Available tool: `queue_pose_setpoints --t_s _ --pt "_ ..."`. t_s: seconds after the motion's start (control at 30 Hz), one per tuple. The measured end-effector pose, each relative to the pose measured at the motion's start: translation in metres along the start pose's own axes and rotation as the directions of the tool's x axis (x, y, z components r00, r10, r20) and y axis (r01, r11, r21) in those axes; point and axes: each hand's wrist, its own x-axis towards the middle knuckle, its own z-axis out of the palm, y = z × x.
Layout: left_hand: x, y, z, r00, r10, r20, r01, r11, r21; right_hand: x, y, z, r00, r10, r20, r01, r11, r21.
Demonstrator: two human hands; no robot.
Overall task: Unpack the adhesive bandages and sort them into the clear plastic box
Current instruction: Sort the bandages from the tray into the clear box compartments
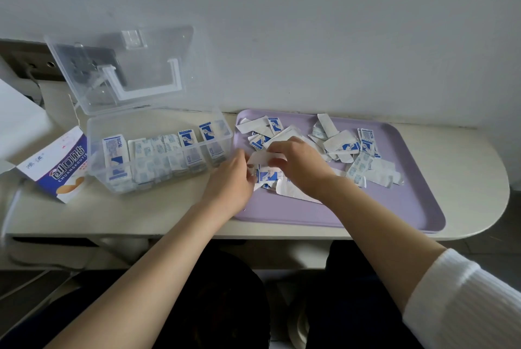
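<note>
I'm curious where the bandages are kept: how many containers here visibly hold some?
2. The clear plastic box, left, lid open, holds upright rows; the purple tray, right, holds a loose pile, where left hand and right hand pinch one bandage. The cardboard carton may hide more.

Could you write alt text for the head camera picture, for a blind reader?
A left hand and right hand pinch a white wrapper over a purple tray strewn with blue-and-white bandage packets. Left of it stands an open clear plastic box holding upright packets, beside a bandage carton.

Bandage carton (60, 168): "CHUANGKOUTIE" under large Chinese characters; wrapper print illegible.
</note>
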Motion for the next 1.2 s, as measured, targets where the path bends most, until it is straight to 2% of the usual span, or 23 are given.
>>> queue_pose_setpoints --t_s 0.13,0.23,0.3,0.4,0.47,0.53,0.6,0.73,0.8,0.87,1.03,1.1,1.2 --pt "-0.002 0.008 -0.001 0.999 -0.005 0.036 0.011 0.986 -0.165 -0.005 -0.006 -0.002 0.995 0.026 0.098 -0.041 0.988 0.149" --pt "-0.002 0.007 0.001 0.997 -0.05 0.055 0.062 0.968 -0.242 -0.007 -0.006 -0.001 0.991 0.048 0.124 -0.069 0.984 0.167" --pt "-0.001 0.005 0.002 0.997 -0.068 0.049 0.077 0.967 -0.244 -0.008 -0.005 -0.001 0.995 0.049 0.089 -0.062 0.987 0.151" --pt "0.0 0.004 0.002 0.997 -0.076 0.029 0.081 0.969 -0.233 -0.008 -0.003 -0.005 0.999 0.003 -0.037 0.002 0.991 0.133" --pt "0.001 0.003 0.002 0.996 -0.087 0.024 0.09 0.962 -0.258 -0.009 -0.002 -0.009 0.993 -0.039 -0.115 0.048 0.996 0.08" --pt "0.002 0.003 0.003 0.995 -0.103 0.017 0.104 0.955 -0.279 -0.01 0.0 -0.009 0.989 -0.071 -0.129 0.073 0.997 0.011" --pt "0.002 0.003 0.003 0.994 -0.112 0.007 0.11 0.954 -0.279 -0.01 0.003 -0.008 0.993 -0.086 -0.08 0.085 0.996 -0.009" --pt "0.001 0.006 0.001 0.989 -0.143 0.025 0.142 0.92 -0.364 -0.013 0.006 0.0 0.98 -0.099 0.173 0.096 0.995 0.027" --pt "0.001 0.007 0.002 0.986 -0.16 0.042 0.163 0.897 -0.411 -0.014 0.006 0.002 0.969 -0.077 0.235 0.062 0.995 0.072" --pt "0.002 0.006 0.002 0.982 -0.177 0.068 0.189 0.889 -0.417 -0.012 0.007 0.002 0.973 -0.065 0.221 0.043 0.994 0.105" --pt "0.004 0.012 0.0 0.964 -0.239 0.118 0.266 0.835 -0.482 -0.013 0.01 0.002 0.963 -0.076 0.259 0.066 0.997 0.05" --pt "0.003 0.013 0.001 0.975 -0.204 0.093 0.224 0.861 -0.457 -0.013 0.01 0.002 0.971 -0.064 0.229 0.056 0.998 0.039" --pt "0.0 0.011 0.007 0.99 -0.126 0.069 0.143 0.914 -0.38 -0.01 0.011 0.0 0.994 0.009 0.108 -0.011 1.0 0.021"
